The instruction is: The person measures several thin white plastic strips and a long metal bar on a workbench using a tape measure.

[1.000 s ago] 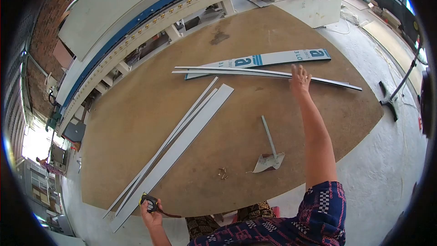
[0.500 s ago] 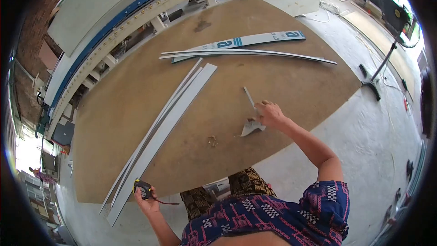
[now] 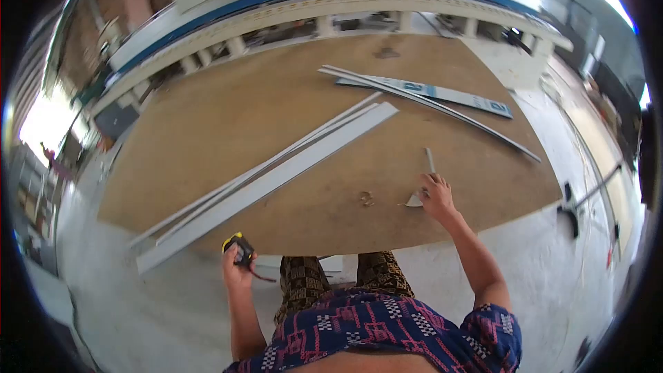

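Note:
My left hand [image 3: 237, 269] is closed round a black and yellow tape measure [image 3: 239, 250] near the table's front edge. A dark reddish strap trails from the tape measure. My right hand [image 3: 438, 199] is over the table with its fingers bent and drawn together. A short thin grey strip [image 3: 429, 159] runs up to its fingertips, and a pale pointed scrap [image 3: 414, 200] lies partly under the hand. What the fingers grip is hidden. Small brass-coloured pieces [image 3: 367, 198] lie to the left of the scrap.
Long pale strips [image 3: 276, 182] lie slantwise across the brown board [image 3: 207, 124]. Farther back, thin strips [image 3: 442, 106] cross a panel with blue lettering [image 3: 473, 100]. A long machine [image 3: 311, 10] with a blue band stands behind the board. A stand's black foot [image 3: 568, 221] is at right.
The view has turned, so the board and strips appear shifted and rotated. My left hand still holds the tape measure. My right hand covers more of the pale scrap.

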### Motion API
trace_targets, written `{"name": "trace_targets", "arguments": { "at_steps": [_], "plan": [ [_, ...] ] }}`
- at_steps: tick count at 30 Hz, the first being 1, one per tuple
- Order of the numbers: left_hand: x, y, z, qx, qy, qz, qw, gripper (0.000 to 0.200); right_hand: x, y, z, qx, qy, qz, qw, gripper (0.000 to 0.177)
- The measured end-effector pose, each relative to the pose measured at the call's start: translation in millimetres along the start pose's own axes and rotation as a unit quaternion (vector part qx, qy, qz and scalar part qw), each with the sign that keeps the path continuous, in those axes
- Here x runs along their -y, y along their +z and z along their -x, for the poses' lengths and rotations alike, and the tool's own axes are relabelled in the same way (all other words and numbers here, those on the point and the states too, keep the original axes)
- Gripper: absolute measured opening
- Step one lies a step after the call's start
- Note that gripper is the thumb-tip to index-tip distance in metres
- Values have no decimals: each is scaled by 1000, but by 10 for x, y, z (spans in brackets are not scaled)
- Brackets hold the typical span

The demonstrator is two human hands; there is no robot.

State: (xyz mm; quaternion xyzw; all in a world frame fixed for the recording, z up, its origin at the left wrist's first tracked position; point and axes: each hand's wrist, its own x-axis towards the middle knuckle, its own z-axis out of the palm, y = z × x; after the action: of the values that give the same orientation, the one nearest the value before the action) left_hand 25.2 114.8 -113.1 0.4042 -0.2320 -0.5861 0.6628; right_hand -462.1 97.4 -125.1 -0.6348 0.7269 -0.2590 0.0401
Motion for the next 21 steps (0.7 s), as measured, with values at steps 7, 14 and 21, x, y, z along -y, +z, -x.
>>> {"name": "trace_targets", "arguments": {
  "at_steps": [7,14,21],
  "plan": [
    [-61,-262,61,-35,1,29,999,27,704,497,-423,12,-188,-97,977,31],
    [-151,-558,216,-99,3,17,995,27,1733,1162,-1215,87,-295,-98,946,34],
    [-210,-799,360,-191,10,-22,981,27,2465,2139,-1871,124,-372,62,918,47]
  ]
}}
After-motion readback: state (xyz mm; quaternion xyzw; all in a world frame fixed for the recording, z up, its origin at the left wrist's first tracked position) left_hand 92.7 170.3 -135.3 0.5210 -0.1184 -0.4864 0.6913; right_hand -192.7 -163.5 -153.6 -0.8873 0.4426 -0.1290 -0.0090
